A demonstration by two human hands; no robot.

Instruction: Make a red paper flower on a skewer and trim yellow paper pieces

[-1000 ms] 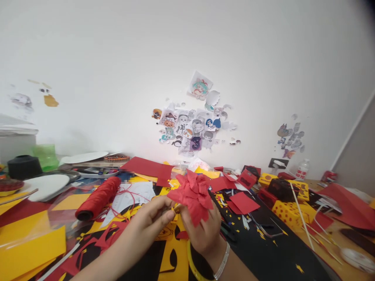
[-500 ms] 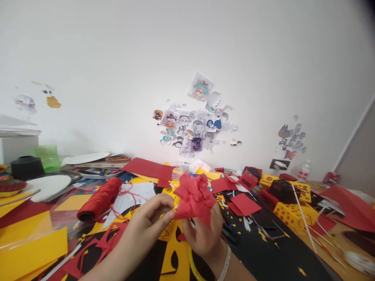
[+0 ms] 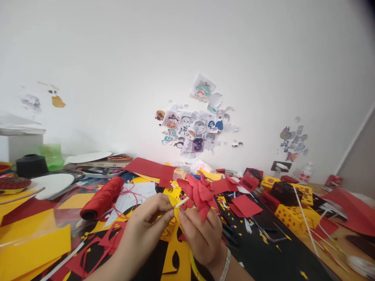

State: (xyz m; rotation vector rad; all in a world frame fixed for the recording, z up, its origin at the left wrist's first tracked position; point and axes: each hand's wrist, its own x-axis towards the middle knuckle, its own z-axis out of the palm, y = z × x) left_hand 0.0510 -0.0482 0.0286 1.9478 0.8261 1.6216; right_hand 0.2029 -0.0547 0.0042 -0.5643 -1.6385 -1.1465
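Observation:
A red paper flower (image 3: 199, 192) with crumpled petals sits at the end of a pale thin stick (image 3: 183, 201), which points down to the left. My left hand (image 3: 154, 222) is closed, thumb and index finger pinching the stick's lower part where a yellow paper strip (image 3: 173, 200) meets it. Just below the flower, my right hand (image 3: 202, 234) is closed as well, its fingertips pinching the yellow strip beside the stick. The right fingers partly hide the strip, and petals hang over that hand.
A spool of red thread (image 3: 103, 198) lies to the left, near yellow paper sheets (image 3: 35, 249) and red paper scraps (image 3: 102, 246). Scissors (image 3: 230, 234) lie right of my hands. Yellow spotted boxes (image 3: 295, 216), a long stick (image 3: 304, 220) and a bottle (image 3: 306, 173) stand farther right.
The flower has tilted to the right, bringing its stick and the yellow strip into view. My right hand has turned, and its fingertips have come up beside the left ones.

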